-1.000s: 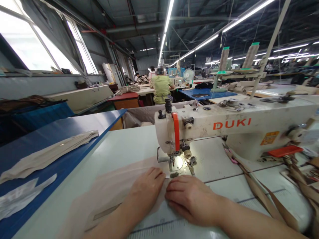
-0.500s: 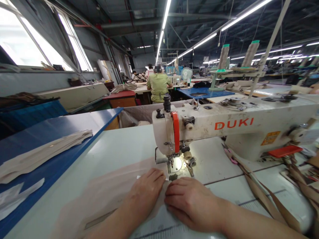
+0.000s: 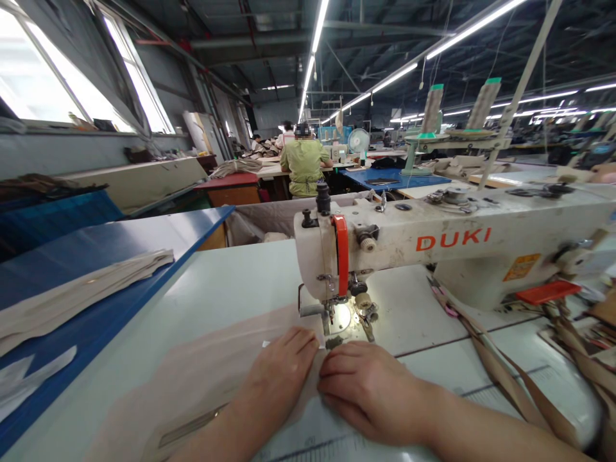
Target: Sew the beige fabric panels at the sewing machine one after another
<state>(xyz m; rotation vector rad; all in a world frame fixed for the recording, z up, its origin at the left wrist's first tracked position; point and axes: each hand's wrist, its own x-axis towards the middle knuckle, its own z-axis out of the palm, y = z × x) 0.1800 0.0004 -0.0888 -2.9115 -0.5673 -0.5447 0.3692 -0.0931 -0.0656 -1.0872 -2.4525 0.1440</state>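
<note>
A thin, pale pinkish fabric piece (image 3: 206, 362) lies flat on the light table, reaching up to the needle area of a white sewing machine (image 3: 312, 256) marked DUKI. My left hand (image 3: 289, 366) is closed on the fabric's right edge, just in front of the presser foot (image 3: 331, 316). Beside it my right hand (image 3: 368, 391) has its fingers curled together at the same edge, thumb hidden beneath. Both hands' fingertips are close together. Under my left forearm, a slot-like strip (image 3: 187, 428) shows in the fabric. The machine's lamp lights the needle plate (image 3: 342, 317).
Pink-handled scissors (image 3: 447, 307) and tan straps (image 3: 505, 378) lie right of the needle. On the blue table (image 3: 202, 234) at left are stacked fabric strips (image 3: 86, 289) and white scraps (image 3: 43, 385). Thread cones (image 3: 482, 106) stand behind the machine. A person in green (image 3: 303, 163) sits ahead.
Both hands stay at the fabric edge in nearly the same pose. The slotted strip and the left-side table appear shifted slightly left as the view moves a little.
</note>
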